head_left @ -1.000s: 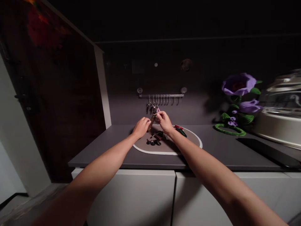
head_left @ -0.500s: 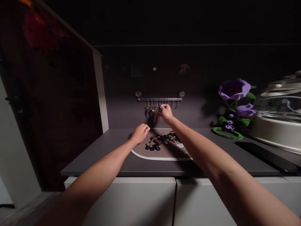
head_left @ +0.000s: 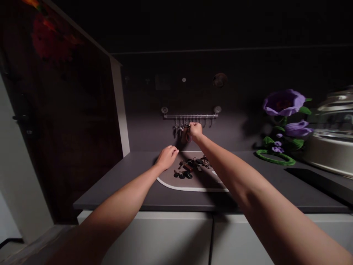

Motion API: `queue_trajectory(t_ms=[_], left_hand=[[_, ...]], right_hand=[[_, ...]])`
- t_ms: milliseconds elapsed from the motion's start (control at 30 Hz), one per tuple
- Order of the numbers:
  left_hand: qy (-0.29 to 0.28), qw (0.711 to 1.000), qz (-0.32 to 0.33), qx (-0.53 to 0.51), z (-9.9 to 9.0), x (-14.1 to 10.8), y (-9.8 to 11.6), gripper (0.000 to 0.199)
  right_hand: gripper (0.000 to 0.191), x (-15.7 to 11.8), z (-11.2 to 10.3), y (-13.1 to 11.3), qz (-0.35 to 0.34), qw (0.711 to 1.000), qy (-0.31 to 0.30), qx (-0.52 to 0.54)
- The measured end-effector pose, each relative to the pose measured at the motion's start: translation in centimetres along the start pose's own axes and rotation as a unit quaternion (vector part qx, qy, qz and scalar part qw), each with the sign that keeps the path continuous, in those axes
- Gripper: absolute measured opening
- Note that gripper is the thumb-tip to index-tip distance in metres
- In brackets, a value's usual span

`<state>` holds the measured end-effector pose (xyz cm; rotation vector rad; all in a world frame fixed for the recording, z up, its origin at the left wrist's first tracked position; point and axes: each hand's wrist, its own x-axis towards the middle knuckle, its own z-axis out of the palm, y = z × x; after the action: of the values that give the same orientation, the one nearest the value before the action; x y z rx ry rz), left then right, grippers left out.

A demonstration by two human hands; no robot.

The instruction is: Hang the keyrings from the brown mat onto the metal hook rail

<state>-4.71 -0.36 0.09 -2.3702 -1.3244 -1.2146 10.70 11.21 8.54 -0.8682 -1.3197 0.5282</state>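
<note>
A hook rail (head_left: 191, 116) is fixed to the dark wall, with several bunches of keys (head_left: 180, 128) hanging from its left hooks. My right hand (head_left: 195, 130) is raised to the middle of the rail, closed in a pinch on a key ring with a reddish strap (head_left: 188, 137) dangling below; the fingers partly hide it. Below, my left hand (head_left: 167, 157) rests at the left edge of the light-rimmed mat (head_left: 172, 184), holding nothing, fingers loosely stretched. To its right on the mat lie several keys and black fobs (head_left: 188, 175) and a reddish-brown key holder (head_left: 188, 167).
Purple flowers (head_left: 284, 103) with a green ring base stand on the counter (head_left: 110, 184) at right. Beyond them is a cream appliance with a clear lid (head_left: 331, 147). A dark flat object (head_left: 317, 182) lies in front. White cabinet fronts (head_left: 160, 235) are below.
My view has shifted slightly, so the scene sits a little further right. My right hand stays at the rail with the key ring, and my left hand remains on the mat.
</note>
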Motion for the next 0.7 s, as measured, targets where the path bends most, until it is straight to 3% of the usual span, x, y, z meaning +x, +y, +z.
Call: queue_trajectory(t_ms=[167, 700], left_hand=[[0.006, 1.000, -0.002, -0.002, 0.0, 0.0, -0.1, 0.024], [0.009, 1.000, -0.006, -0.021, -0.1, 0.0, -0.1, 0.023]], right_hand=[[0.017, -0.3, 0.2, 0.5, 0.074, 0.996, 0.049, 0.021], [0.012, -1.3, -0.5, 1.1, 0.089, 0.995, 0.048, 0.024]])
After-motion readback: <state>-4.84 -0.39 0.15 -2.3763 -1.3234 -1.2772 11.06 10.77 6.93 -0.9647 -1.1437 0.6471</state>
